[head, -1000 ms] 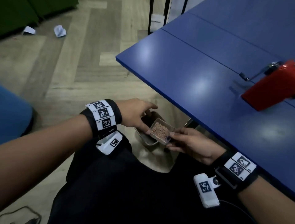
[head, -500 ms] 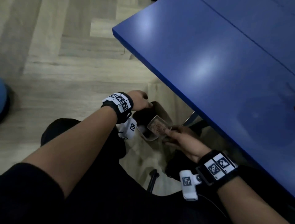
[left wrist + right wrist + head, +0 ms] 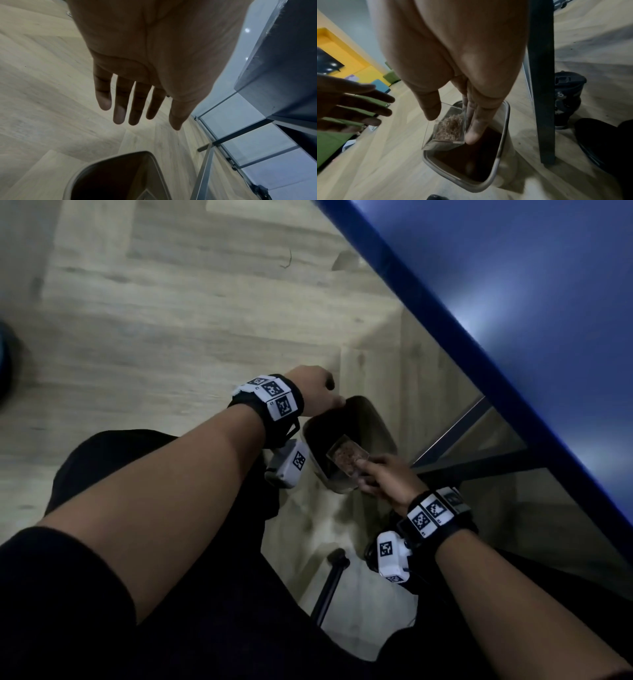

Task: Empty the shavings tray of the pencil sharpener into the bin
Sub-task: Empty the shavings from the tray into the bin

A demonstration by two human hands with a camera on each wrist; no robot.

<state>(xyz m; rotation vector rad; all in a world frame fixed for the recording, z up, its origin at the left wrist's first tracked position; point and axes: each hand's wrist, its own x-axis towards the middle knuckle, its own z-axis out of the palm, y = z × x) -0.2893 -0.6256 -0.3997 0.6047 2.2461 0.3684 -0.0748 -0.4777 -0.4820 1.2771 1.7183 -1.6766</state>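
Bin (image 3: 380,426) stands on the floor beside the table (image 3: 513,302) edge. Left hand (image 3: 137,67) beside the bin rim, fingers spread straight, holding nothing. Right hand (image 3: 453,67) over the bin, pinching the clear tray (image 3: 447,128). Shavings (image 3: 450,125) lie in the tray.

Clear tray (image 3: 444,129), seemingly brown shavings (image 3: 450,127)

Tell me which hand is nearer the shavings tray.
Right. The right hand pinches the shavings tray over the bin; the left hand hovers apart beside it, holding nothing.
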